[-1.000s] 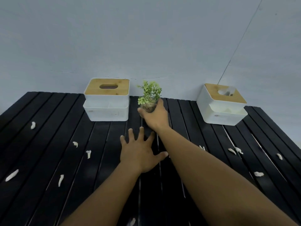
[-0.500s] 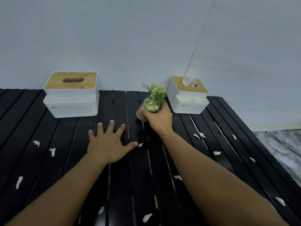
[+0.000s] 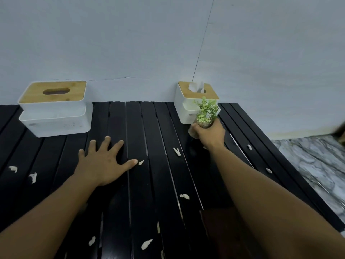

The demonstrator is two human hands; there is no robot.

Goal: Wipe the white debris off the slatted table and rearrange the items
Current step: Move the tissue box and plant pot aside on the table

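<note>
Bench: black, slatted, running back to a pale wall; I see it from above through the head camera.

White debris: small pale scraps strewn over the slats. I count one pair near the middle, one scrap just beside my left thumb tip, two at the far left, one further down the centre, several along the near edge and two on the right-hand slats.

Left hand: palm down, flat on the slats, fingers spread wide, gripping nothing. It lies left of centre, in front of the larger box and well apart from it.

Right hand: closed around the small potted plant. The green sprigs stand above my knuckles; the clear pot below is mostly hidden by my fingers. I cannot tell whether its base touches the bench. It sits just in front of the right tissue box, overlapping that box's front corner in my view.

Left tissue box: white, two-tiered body, wooden lid with an oval slot, against the wall at the back left.

Right tissue box: white, smaller in view, wooden lid, a white tissue standing out of its slot, against the wall at the back right.

Floor: grey marbled surface beyond the bench's right edge.
</note>
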